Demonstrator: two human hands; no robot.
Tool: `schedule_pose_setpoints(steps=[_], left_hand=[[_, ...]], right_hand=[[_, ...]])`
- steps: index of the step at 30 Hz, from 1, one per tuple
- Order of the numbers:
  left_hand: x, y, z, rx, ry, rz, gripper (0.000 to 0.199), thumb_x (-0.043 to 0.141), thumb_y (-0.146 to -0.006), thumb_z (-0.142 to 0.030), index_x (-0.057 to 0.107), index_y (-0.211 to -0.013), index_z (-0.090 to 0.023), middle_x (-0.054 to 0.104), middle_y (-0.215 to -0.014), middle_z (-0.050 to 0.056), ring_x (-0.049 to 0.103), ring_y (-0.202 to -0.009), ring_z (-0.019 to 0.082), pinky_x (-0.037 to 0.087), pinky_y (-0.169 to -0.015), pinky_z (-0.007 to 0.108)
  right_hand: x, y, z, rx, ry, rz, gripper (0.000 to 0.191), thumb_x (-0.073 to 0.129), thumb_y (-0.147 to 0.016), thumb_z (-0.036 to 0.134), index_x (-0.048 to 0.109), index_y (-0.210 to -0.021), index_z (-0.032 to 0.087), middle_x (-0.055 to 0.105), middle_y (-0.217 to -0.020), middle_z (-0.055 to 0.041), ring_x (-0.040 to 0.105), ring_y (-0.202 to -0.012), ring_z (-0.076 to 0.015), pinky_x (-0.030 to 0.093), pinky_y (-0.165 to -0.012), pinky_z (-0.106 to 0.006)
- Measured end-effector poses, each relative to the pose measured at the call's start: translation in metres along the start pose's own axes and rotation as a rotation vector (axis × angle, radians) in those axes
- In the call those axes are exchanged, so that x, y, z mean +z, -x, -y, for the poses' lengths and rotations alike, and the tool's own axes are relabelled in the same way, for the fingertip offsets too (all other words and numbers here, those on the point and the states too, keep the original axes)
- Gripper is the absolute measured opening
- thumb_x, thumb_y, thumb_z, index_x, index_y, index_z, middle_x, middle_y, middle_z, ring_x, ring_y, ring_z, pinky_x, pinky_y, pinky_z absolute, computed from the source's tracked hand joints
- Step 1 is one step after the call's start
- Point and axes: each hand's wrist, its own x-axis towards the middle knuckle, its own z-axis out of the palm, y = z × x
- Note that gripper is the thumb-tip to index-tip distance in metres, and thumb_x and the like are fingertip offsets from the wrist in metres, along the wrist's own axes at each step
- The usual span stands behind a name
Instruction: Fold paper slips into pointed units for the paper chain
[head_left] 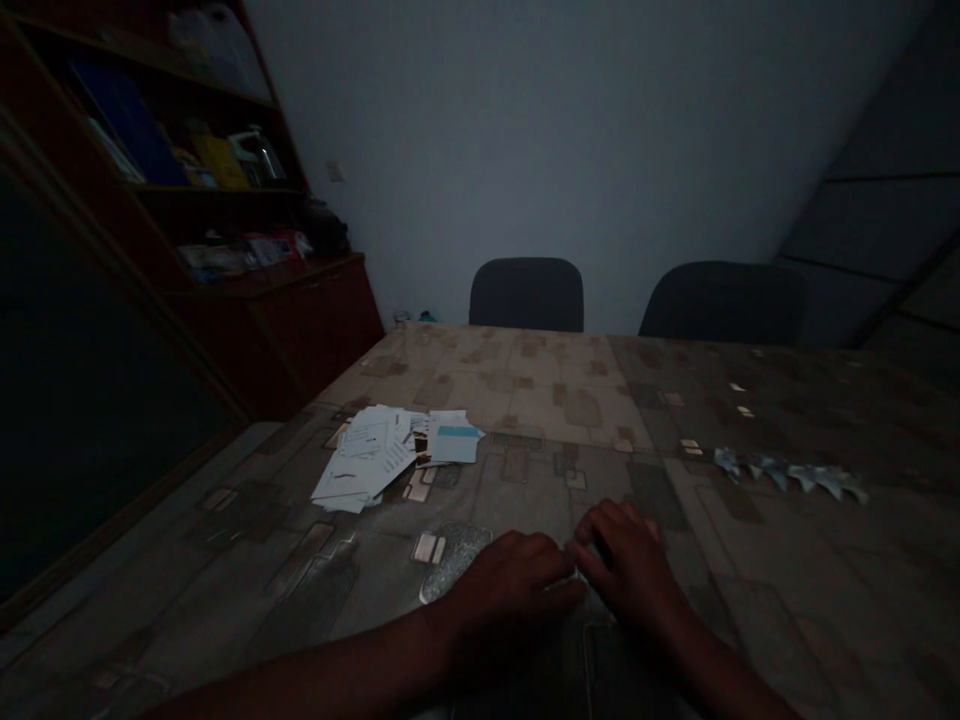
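Over patterned tablecloth [517, 370], holds left hand [517, 572] and right hand [634, 562] close together at near centre, fingers curled narrowly about small pale scrap [578, 575]; cannot tell which grips it. Has loose papers [371, 455] left, jagged pale row [777, 472] right.

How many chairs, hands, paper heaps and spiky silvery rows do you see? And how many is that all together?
Chairs: 2
Hands: 2
Paper heap: 1
Spiky silvery row: 1
Total: 6
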Motion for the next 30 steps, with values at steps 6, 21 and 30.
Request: schedule_pose_setpoints(steps=[6, 21, 30], left_hand=[[-0.001, 0.002, -0.011, -0.064, 0.078, 0.104, 0.008, 0.048, -0.094, -0.016, 0.052, -0.087, -0.018, 0.057, -0.083, -0.001, 0.051, -0.075, 0.014, 0.039, -0.071, 0.028], [0.012, 0.009, -0.011, 0.012, -0.053, 0.007, 0.015, 0.055, -0.092, -0.023, 0.056, -0.107, -0.019, 0.061, -0.096, 0.003, 0.055, -0.095, 0.020, 0.031, -0.102, 0.045], [0.010, 0.010, -0.015, -0.031, -0.012, -0.027, 0.023, 0.058, -0.091, -0.021, 0.055, -0.114, -0.020, 0.062, -0.102, 0.003, 0.055, -0.094, 0.019, 0.028, -0.107, 0.046]], right_hand=[[-0.005, -0.003, -0.004, 0.020, -0.019, 0.008, 0.012, 0.070, -0.080, 0.024, 0.058, -0.076, 0.021, 0.063, -0.083, -0.0007, 0.055, -0.086, -0.0239, 0.030, -0.075, -0.035], [-0.008, -0.008, -0.004, 0.059, -0.052, 0.029, 0.011, 0.067, -0.082, 0.028, 0.060, -0.074, 0.022, 0.064, -0.082, 0.0008, 0.056, -0.087, -0.0226, 0.031, -0.078, -0.035], [-0.002, -0.008, -0.001, 0.098, -0.051, -0.014, 0.010, 0.064, -0.082, 0.027, 0.059, -0.074, 0.023, 0.063, -0.082, 0.0000, 0.054, -0.087, -0.0237, 0.029, -0.078, -0.037]])
